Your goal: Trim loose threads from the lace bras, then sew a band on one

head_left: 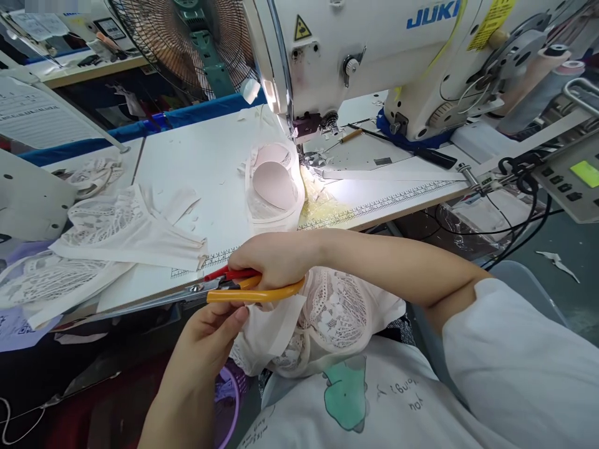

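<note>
a white tabletop (215, 162) carried a sewing machine (355, 56), with a caged fan (182, 43) beyond its far edge and a ruler strip (388, 202) along its near edge. a bra piece with pinkish cups (276, 185) lay beside the needle, and white lace pieces (126, 227) were piled toward the near left corner.

the lace bra (339, 308) rested on the person's lap, just off the near edge of the tabletop. the right hand (281, 255) was wrapped around an orange-handled tool (262, 294), probably scissors, its metal end pointing left along that edge. the left hand (206, 340) had thumb and fingers drawn narrowly together, apparently pinching the bra's white border just under the handles.

good handling probably called for keeping that border taut and flat, with the left fingertips clear of any blade and the lace folded away from the metal. a steady wrist would likely have served better than a quick one.

the tool's tip blended into the table edge, so its opening could not be judged. a red handle (229, 273) ran partly under the right fingers, and whether it belonged to the same tool was unclear. the bra's underside was hidden.
</note>
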### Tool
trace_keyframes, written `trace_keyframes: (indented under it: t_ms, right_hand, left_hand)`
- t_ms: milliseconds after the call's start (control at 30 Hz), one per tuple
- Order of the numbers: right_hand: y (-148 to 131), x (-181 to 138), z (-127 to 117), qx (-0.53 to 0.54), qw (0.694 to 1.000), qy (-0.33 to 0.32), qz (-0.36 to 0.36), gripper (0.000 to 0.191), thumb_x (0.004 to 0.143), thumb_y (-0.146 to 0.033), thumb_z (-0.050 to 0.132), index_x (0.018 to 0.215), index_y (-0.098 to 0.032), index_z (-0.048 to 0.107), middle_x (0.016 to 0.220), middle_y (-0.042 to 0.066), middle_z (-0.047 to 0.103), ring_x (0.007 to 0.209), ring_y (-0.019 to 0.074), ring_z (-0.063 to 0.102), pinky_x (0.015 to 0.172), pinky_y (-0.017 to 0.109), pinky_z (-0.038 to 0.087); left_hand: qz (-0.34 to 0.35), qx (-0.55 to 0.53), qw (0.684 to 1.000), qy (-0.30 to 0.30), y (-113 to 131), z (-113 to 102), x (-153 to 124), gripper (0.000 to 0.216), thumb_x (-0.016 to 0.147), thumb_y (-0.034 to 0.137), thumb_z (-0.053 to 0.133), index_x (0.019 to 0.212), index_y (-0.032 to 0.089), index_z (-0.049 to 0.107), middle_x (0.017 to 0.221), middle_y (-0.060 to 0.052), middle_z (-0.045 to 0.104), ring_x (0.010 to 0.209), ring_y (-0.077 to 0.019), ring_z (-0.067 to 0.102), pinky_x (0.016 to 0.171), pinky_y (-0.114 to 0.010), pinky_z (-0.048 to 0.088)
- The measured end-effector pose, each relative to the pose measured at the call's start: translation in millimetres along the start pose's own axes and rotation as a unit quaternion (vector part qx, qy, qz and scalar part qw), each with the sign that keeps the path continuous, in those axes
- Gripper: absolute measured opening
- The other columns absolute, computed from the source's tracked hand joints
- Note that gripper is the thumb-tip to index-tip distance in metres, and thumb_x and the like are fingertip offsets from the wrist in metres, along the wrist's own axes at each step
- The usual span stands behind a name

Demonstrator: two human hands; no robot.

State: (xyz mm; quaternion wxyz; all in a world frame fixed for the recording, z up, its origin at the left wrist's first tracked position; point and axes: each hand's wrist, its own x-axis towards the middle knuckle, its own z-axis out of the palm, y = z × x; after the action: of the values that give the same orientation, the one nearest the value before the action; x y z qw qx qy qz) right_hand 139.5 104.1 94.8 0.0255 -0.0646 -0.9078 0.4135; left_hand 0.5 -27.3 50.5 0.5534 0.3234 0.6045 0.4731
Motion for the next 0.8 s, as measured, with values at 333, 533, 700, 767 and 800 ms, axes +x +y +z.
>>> trace_keyframes:
  t_ms: [333,533,700,767,800]
  right_hand:
    - [-13.6,-61.8,28.9,0.101,0.982,0.097,0.131,0.036,0.075,-0.048,0.056,0.076,-0.019,0.035,0.069,-0.003,0.044,0.056,0.0086,0.038,0.049,0.021,0.031]
    - [-17.7,-84.9,58.1,0.050,0.985,-0.047,0.160,0.032,0.077,-0.045,0.050,0.063,-0.018,0.038,0.052,-0.004,0.037,0.043,0.0067,0.029,0.041,0.020,0.023]
    - [-27.4,-72.0,61.9,0.033,0.982,-0.017,0.183,0.038,0.075,-0.053,0.049,0.061,-0.019,0.039,0.054,-0.002,0.041,0.045,0.0083,0.033,0.044,0.022,0.028]
    - [-32.7,-68.2,59.3,0.029,0.981,-0.006,0.193,0.044,0.074,-0.059,0.048,0.059,-0.019,0.039,0.052,-0.002,0.040,0.044,0.0085,0.032,0.043,0.022,0.028]
    - [-34.6,-67.0,58.5,0.028,0.980,0.002,0.196,0.045,0.074,-0.060,0.048,0.059,-0.019,0.039,0.052,-0.002,0.041,0.044,0.0085,0.033,0.043,0.022,0.028]
  left_hand:
    - [0.008,-0.039,0.997,0.070,6.1,-4.7,-12.0,0.023,0.052,0.035,0.079,0.060,0.016,0.068,0.054,-0.001,0.062,0.045,-0.0106,0.052,0.043,-0.018,0.040]
    - [0.028,-0.056,0.992,0.107,5.1,-8.7,-20.4,0.022,0.052,0.034,0.078,0.062,0.017,0.068,0.057,-0.001,0.063,0.047,-0.0102,0.050,0.044,-0.018,0.039]
    - [0.049,-0.018,0.994,0.096,5.9,2.0,-26.6,0.018,0.061,0.032,0.072,0.058,0.016,0.063,0.052,0.003,0.056,0.048,-0.0080,0.045,0.044,-0.017,0.036]
    - [0.054,-0.006,0.995,0.089,6.5,5.0,-27.5,0.021,0.062,0.033,0.070,0.055,0.016,0.060,0.049,0.004,0.052,0.046,-0.0070,0.042,0.043,-0.016,0.034]
    - [0.054,-0.004,0.995,0.088,6.8,5.8,-27.6,0.022,0.062,0.033,0.070,0.054,0.016,0.059,0.048,0.004,0.051,0.046,-0.0068,0.040,0.043,-0.016,0.033]
